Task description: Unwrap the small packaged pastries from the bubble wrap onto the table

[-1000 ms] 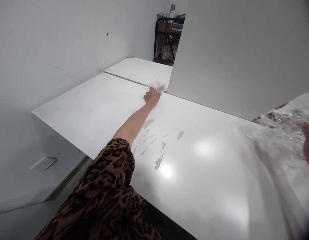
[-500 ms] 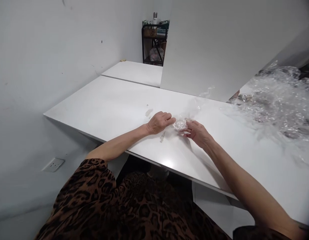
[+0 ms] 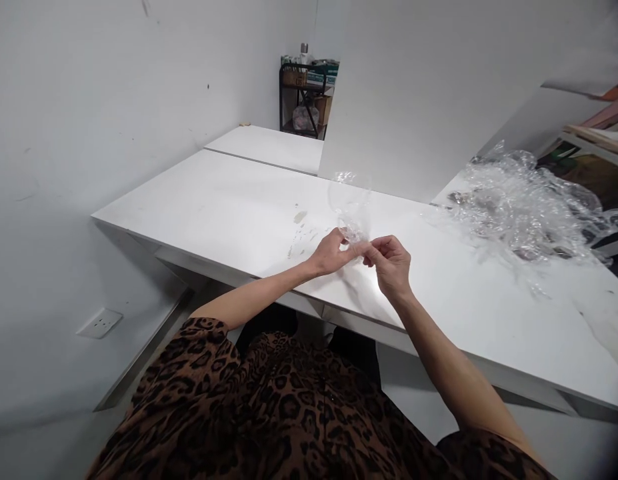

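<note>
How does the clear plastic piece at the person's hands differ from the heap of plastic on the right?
Size: the held piece is small; the heap is far larger.
Pose: the held piece sticks up from the fingers; the heap sprawls over the table.
Contact: the left hand and right hand meet at the held piece; neither touches the heap.
Shared: both are clear, crinkled and shiny.

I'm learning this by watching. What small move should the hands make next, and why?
Probably draw the right hand gently away from the left hand to spread the clear plastic: it is bunched at the left hand, and the two hands meet at its near end. Whether the right hand also grips it is hard to tell.
</note>
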`<move>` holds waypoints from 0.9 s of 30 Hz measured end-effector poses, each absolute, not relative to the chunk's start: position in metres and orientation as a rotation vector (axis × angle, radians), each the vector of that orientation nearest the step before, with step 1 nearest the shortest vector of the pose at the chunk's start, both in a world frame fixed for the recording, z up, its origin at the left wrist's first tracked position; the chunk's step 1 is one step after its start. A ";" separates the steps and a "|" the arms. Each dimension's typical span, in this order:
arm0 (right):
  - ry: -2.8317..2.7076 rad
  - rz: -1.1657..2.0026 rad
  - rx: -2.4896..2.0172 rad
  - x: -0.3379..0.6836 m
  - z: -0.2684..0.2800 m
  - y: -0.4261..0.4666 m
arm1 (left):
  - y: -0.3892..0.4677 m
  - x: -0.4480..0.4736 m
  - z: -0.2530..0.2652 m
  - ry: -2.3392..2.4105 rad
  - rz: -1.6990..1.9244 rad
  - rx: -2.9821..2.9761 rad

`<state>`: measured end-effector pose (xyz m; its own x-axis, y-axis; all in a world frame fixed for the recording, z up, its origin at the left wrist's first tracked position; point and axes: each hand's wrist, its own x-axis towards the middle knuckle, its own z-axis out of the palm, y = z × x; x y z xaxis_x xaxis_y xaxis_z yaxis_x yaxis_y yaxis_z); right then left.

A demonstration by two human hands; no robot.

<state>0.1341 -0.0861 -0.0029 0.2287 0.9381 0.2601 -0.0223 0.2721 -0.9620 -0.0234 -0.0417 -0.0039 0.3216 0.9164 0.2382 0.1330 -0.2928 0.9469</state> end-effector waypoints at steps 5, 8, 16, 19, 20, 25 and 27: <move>-0.896 0.948 -0.986 0.150 0.007 -0.091 | -0.026 -0.032 0.003 0.990 1.208 1.272; -0.681 0.934 -0.962 0.178 0.005 -0.086 | -0.019 -0.051 0.014 0.978 1.251 1.005; -0.734 0.806 -1.346 0.202 -0.037 -0.084 | -0.025 -0.058 0.012 0.871 1.224 0.905; -1.013 0.255 -1.456 0.200 -0.030 -0.085 | -0.026 -0.055 0.009 0.855 1.212 0.893; -1.176 0.134 -1.470 0.198 -0.024 -0.082 | -0.026 -0.053 0.010 0.844 1.208 0.896; -2.033 0.143 -1.516 0.184 0.000 -0.047 | -0.028 -0.043 0.021 0.748 1.173 0.944; -2.198 0.259 -1.563 0.181 0.001 -0.032 | -0.027 -0.041 0.026 0.706 1.160 0.961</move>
